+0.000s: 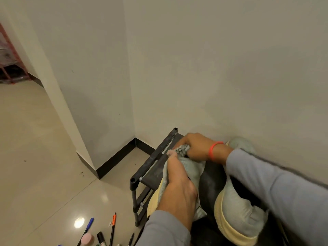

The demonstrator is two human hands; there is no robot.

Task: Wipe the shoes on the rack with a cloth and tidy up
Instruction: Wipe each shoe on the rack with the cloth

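Near left hand (177,189) clamps the shoe (192,172) on the rack (150,162) while right hand (193,146) grips the cloth (182,150); I'd keep it pinned, rubbing in short strokes.

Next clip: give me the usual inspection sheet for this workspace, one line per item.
Surface: black rack top shelf, dusty, in a wall corner.
Job's things: left shoe held on the shelf; right shoe beside it; grey cloth bunched at the left shoe.
Clutter: pens and markers on the floor.
Grippers: left hand grips the left shoe; right hand holds the cloth.
Cables: nothing seen.
Surroundings: plain walls, tiled floor, red shelving far left.
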